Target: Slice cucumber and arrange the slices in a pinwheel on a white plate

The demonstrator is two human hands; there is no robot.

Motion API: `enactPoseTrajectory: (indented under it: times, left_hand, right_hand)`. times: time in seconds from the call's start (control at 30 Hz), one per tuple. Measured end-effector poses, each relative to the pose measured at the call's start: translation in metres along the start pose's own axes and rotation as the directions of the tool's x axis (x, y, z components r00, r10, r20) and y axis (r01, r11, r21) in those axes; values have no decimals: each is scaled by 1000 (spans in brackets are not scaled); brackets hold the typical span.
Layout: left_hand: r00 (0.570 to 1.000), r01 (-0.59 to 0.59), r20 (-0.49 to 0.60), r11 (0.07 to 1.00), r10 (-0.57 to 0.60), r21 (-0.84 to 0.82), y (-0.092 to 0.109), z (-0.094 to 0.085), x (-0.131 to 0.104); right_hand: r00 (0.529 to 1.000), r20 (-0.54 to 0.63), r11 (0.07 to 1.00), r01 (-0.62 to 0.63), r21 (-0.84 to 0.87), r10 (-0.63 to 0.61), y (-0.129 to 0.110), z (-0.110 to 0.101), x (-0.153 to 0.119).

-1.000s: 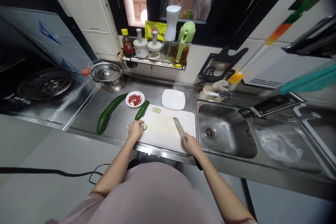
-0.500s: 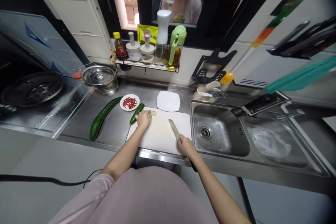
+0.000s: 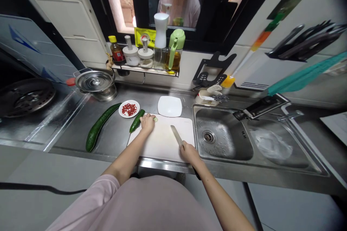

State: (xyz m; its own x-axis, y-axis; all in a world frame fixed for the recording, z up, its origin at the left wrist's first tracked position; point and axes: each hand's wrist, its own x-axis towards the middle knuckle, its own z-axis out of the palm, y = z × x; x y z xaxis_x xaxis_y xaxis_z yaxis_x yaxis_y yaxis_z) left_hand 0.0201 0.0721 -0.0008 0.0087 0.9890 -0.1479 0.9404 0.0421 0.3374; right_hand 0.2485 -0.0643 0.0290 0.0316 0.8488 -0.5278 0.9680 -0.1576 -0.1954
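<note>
My left hand [image 3: 148, 122] is at the back left of the white cutting board [image 3: 162, 146], its fingers closed over some cucumber slices [image 3: 155, 119]. Only a pale green edge of the slices shows past the fingertips. Just left of that hand, a cut length of cucumber [image 3: 137, 121] lies across the board's edge. My right hand [image 3: 189, 152] grips a kitchen knife [image 3: 176, 134] at the board's right side, its blade pointing away and to the left, apart from the cucumber.
A long green cucumber [image 3: 100, 128] lies on the steel counter at left. Chopped red pieces [image 3: 129, 109] fill a small white plate [image 3: 121, 112]. Behind the board sits a square white dish [image 3: 170, 106]. The sink [image 3: 225, 140] adjoins on the right; a lidded steel pot [image 3: 104, 93] stands at back left.
The whole view has shifted slightly. My left fingers now cover more of the cucumber slices. My right hand still holds the knife in about the same place over the board.
</note>
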Motion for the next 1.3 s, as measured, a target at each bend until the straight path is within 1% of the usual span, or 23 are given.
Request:
enactPoseTrajectory:
  times: [0.17, 0.27, 0.4, 0.5, 0.6, 0.67, 0.77, 0.87, 1.03, 1.3]
  left_hand:
    - [1000, -9, -25, 1000, 9, -9, 2, 0, -2]
    - [999, -6, -42, 999, 4, -43, 4, -1, -3]
    - [998, 57, -31, 991, -61, -123, 5, -5, -4]
    - [991, 132, 38, 967, -126, -220, 3, -9, -11]
    - [975, 190, 167, 940, -146, -284, -2, -11, -24]
    - [964, 189, 235, 941, -124, -280, -4, -9, -35]
    - [958, 155, 273, 957, -85, -245, -6, -5, -48]
    - [961, 129, 265, 973, -75, -194, -6, -1, -54]
    - [970, 105, 232, 986, -73, -132, -5, 5, -54]
    - [975, 95, 209, 991, -74, -93, -5, 11, -56]
  right_hand:
    - [1000, 10, 1000, -3, -10, 3, -1, -3, -1]
    - [1000, 15, 1000, -14, -11, 15, -2, -4, -2]
    - [1000, 11, 1000, -11, -19, 11, -1, -3, -1]
    - [1000, 0, 1000, 0, -22, 0, -1, -2, -1]
    - [1000, -8, 1000, 2, -23, -2, -1, -2, -1]
    - [1000, -16, 1000, 4, -26, -5, -1, -2, -1]
    - [1000, -18, 999, 11, -39, -12, -1, -1, -2]
    - [1000, -9, 998, 15, -55, -16, -2, -1, -2]
    - [1000, 2, 999, 16, -52, -16, -2, -2, -2]
    - [999, -15, 998, 31, -63, -32, -2, -2, -3]
